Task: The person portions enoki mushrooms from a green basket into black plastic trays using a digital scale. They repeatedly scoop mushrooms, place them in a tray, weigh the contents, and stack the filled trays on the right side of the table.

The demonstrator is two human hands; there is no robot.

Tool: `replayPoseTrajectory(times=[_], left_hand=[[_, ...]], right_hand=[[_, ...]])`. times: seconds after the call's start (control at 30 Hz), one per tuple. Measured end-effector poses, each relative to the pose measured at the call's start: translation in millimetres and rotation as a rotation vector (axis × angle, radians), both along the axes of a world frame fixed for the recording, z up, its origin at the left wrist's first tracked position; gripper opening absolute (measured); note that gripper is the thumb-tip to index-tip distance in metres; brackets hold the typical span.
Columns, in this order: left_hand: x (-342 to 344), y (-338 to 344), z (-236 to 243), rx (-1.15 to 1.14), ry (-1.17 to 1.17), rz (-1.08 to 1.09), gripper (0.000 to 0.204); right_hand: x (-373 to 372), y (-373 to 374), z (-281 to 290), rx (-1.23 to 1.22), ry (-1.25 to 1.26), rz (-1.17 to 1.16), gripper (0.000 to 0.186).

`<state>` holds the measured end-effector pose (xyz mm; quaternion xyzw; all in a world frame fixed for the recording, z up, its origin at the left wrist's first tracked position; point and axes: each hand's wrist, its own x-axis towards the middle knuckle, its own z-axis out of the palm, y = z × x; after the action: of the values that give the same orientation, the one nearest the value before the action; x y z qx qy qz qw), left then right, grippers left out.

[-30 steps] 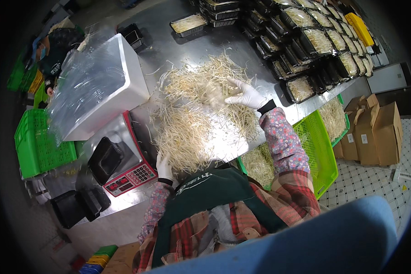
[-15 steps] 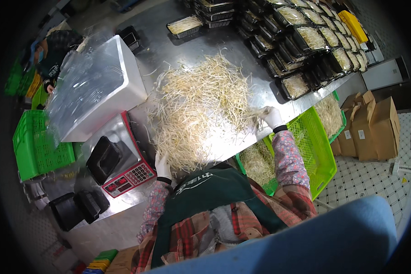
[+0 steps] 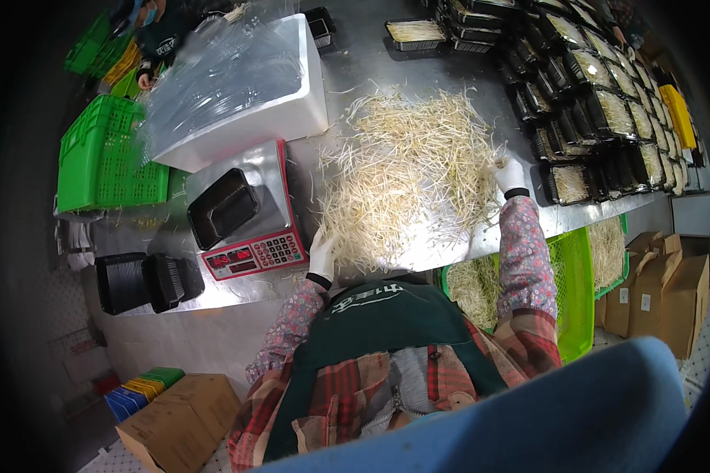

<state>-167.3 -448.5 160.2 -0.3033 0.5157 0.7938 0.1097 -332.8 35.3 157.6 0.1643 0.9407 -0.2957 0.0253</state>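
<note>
A wide pile of pale bean sprouts (image 3: 394, 181) lies loose on the metal table. My right hand (image 3: 510, 176), in a white glove, is at the pile's right edge. Its fingers are curled in, closed on a few sprouts. At the near left edge, my left hand (image 3: 321, 254), also gloved, rests against the sprouts with fingers stretched out, their tips partly covered. Just left of it stands a red-rimmed digital scale (image 3: 252, 256), bearing an empty black plastic tray (image 3: 223, 209).
Stacked sprout-filled trays (image 3: 611, 114) stand at the right; one filled tray (image 3: 415, 34) sits at the back. A white foam box (image 3: 315, 98) with plastic film is far left. Green crates (image 3: 580, 284) adjoin the near right edge. Black trays (image 3: 122, 284) lie left. Another person (image 3: 162, 39) is beyond.
My view has turned, so the table's things sit farther right in the picture. My right hand has moved away from the near edge, closer against the pile. My left hand stays at the pile's near left edge.
</note>
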Motion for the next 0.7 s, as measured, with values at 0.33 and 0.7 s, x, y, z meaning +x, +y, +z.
replayPoseTrajectory(times=[0.33, 0.7], left_hand=[[-4.5, 15.4, 11.2, -0.028, 0.055, -0.064, 0.048], [0.5, 6.6, 6.8, 0.001, -0.015, -0.029, 0.041]], right_hand=[[34.5, -211.5, 32.4, 0.078, 0.052, 0.627, 0.092], [28.5, -163.5, 9.5, -0.194, 0.174, 0.194, 0.062]])
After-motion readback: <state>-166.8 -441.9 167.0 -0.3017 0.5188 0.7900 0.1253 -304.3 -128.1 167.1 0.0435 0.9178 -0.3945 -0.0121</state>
